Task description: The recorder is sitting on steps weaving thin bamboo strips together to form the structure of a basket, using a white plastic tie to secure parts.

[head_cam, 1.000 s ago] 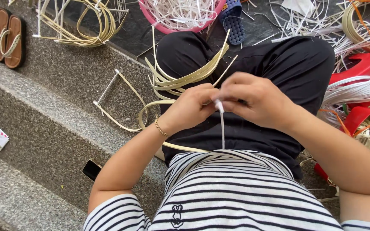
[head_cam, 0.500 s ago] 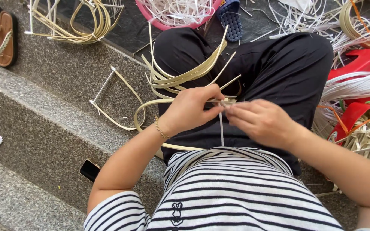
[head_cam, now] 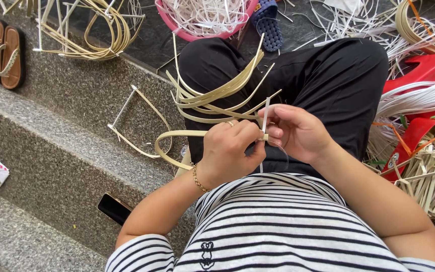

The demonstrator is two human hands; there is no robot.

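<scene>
Over the lap, the left hand (head_cam: 235, 151) and right hand (head_cam: 293, 132) have drawn together, both pinching a thin white strip (head_cam: 265, 112) against the bundle of pale bamboo strips (head_cam: 212, 98); the strip now stands upright, so the binding looks underway.

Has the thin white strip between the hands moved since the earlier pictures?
Yes. The white strip earlier hung from the hands down toward the striped shirt. Now most of it stands up above the right hand, pointing away from the shirt.
</scene>
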